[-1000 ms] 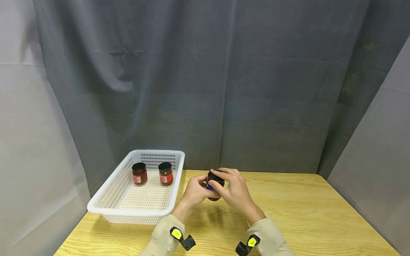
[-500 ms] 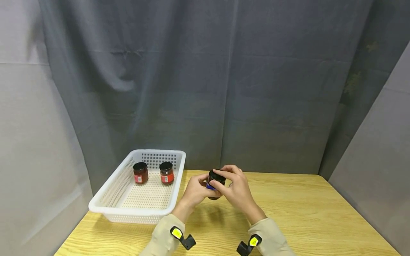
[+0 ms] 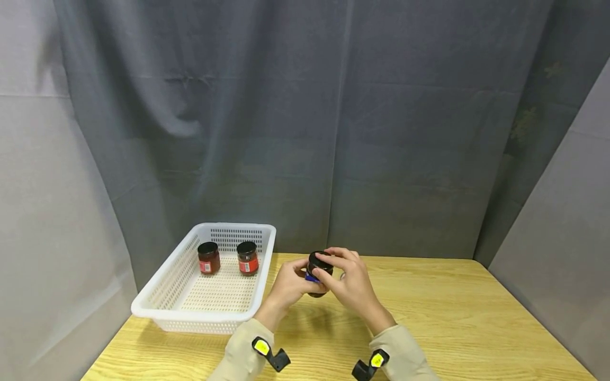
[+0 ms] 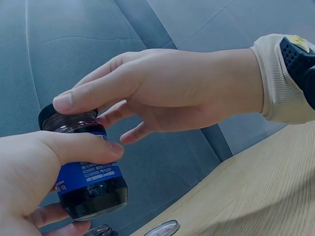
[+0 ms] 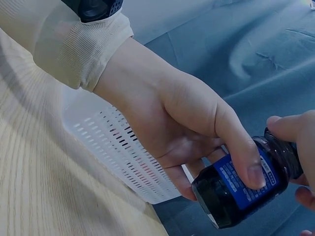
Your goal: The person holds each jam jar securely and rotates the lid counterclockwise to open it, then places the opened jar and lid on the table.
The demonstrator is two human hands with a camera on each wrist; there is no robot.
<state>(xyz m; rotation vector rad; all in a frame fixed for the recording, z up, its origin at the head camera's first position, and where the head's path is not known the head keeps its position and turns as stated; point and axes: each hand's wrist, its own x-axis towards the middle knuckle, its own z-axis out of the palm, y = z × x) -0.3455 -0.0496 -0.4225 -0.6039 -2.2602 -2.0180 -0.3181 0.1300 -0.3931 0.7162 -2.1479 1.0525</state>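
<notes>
A glass jar [image 4: 91, 201] of dark contents, with a blue label and a black lid [image 3: 320, 259], is held above the table. My left hand [image 3: 290, 286] grips its body, thumb lying across the label in the left wrist view. With thumb and fingers, my right hand [image 3: 350, 280] holds the lid's edge from the other side. Both hands hide part of the jar. Below it in the left wrist view show the edge of a dark glass object [image 4: 102, 230] and a round, clear rimmed piece [image 4: 163, 228], both partly cut off by the frame.
On the left of the wooden table [image 3: 429, 317] stands a white perforated basket [image 3: 205, 316]. Inside are two upright jars with black lids and red labels, a left jar [image 3: 208, 258] and a right jar [image 3: 248, 259]. Grey cloth [image 3: 381, 132] hangs behind the table.
My right fingers have shifted slightly over the lid, and the jar has moved a touch left since half a second ago. My left hand keeps its grip. The jars in the basket stay put.
</notes>
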